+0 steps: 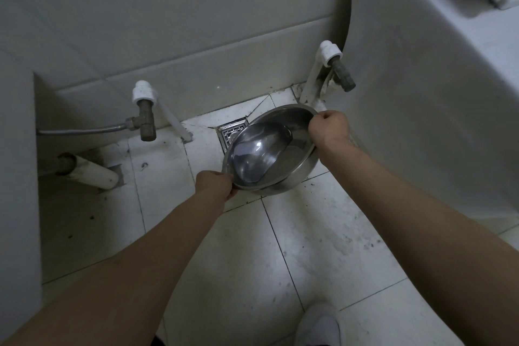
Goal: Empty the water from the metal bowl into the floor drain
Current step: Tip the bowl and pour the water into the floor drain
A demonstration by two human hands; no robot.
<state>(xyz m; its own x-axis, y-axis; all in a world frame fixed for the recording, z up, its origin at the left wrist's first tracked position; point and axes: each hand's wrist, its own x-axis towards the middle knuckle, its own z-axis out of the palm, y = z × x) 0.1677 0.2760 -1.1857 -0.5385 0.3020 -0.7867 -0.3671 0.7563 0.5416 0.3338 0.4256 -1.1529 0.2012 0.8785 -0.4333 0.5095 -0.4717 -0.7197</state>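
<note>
A shiny metal bowl (292,157) hangs tilted above the white tiled floor, its far left rim lowered toward the square metal floor drain (230,133). Water pools in the lower left part of the bowl. My left hand (214,184) grips the near left rim. My right hand (328,130) grips the far right rim. The bowl hides the right part of the drain.
A brass valve (146,118) with a braided hose juts from the wall at left. Another valve (341,71) sits at right beside a large white fixture (421,98). A white pipe (92,173) lies on the floor at left. My white shoe (320,326) is at the bottom.
</note>
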